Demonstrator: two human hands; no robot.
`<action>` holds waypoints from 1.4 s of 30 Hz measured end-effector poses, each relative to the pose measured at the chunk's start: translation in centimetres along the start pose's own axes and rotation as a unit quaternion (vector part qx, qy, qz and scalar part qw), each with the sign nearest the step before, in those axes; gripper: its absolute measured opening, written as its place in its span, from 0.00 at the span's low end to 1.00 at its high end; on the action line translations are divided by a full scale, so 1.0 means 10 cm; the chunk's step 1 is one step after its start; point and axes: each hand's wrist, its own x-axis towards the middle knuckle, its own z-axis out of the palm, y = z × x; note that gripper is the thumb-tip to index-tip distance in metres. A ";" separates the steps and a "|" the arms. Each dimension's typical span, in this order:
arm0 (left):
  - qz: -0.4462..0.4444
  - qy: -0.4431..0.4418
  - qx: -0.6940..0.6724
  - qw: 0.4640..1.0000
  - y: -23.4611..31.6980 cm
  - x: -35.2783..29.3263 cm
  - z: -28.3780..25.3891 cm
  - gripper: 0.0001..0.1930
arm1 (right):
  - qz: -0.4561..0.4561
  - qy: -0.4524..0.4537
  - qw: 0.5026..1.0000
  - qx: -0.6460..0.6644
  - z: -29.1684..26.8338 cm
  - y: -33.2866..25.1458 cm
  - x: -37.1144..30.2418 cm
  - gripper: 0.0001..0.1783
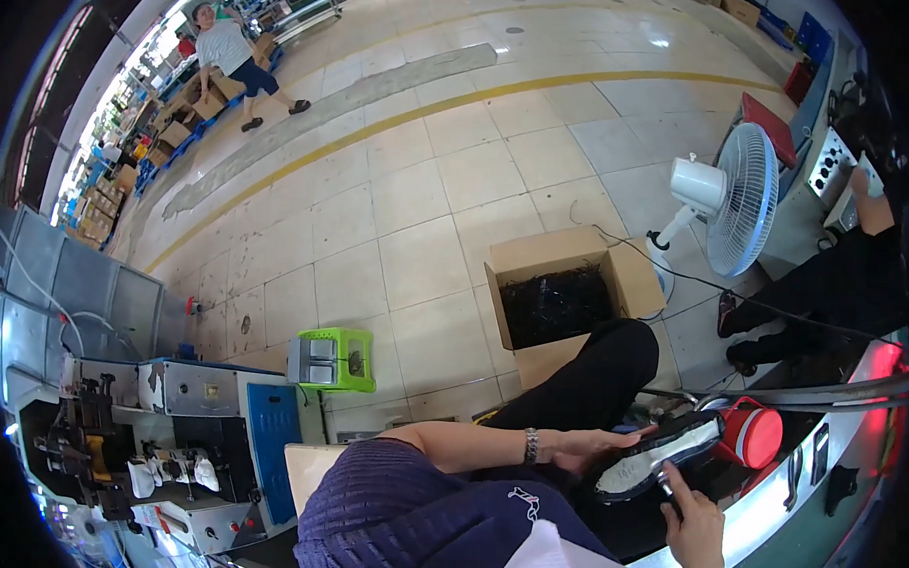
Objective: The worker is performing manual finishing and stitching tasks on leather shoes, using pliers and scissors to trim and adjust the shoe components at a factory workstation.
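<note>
Across my lap lies a black shoe upper (649, 457) with its pale, flat bottom facing up. My left hand (583, 446), with a metal watch band (531, 446) on its wrist, is closed on the shoe's left end. Over the shoe's near edge, my right hand (695, 524) has its thumb and fingers closed round a small shiny metal piece (665, 478), whose kind I cannot make out. A red round container (759, 437) with a pale band stands just beyond the shoe's right end.
An open cardboard box (630, 283) with black material stands ahead, near a white fan (744, 199). A green plastic stool (355, 360) and a machine (193, 388) are at left. A co-worker's legs (806, 317) show at right; another person (228, 57) walks far off.
</note>
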 end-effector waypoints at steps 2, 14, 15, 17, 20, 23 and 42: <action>0.023 -0.019 0.070 0.997 0.03 -0.16 0.20 0.39 | -0.048 -0.088 0.988 -0.116 -0.04 -0.06 -0.10 0.40; 0.144 0.069 0.225 0.961 -0.09 -0.03 0.27 0.36 | -0.148 0.090 0.968 -0.183 0.21 0.06 0.07 0.39; 0.145 0.083 0.245 0.955 -0.08 -0.03 0.23 0.37 | -0.136 0.069 0.966 -0.208 0.19 0.04 0.09 0.36; 0.174 0.122 0.280 0.936 -0.17 -0.09 0.28 0.36 | -0.136 0.025 0.976 -0.171 -0.06 -0.07 0.11 0.35; 0.211 0.077 0.262 0.939 -0.12 -0.13 0.16 0.32 | -0.124 -0.030 0.985 -0.112 -0.29 -0.21 0.10 0.32; 0.244 0.097 0.317 0.912 -0.14 -0.06 0.19 0.32 | -0.067 0.165 0.983 0.041 -0.05 -0.13 0.15 0.38; 0.166 0.106 0.319 0.927 -0.05 -0.16 0.21 0.39 | -0.037 0.143 0.988 0.033 0.12 -0.10 0.15 0.37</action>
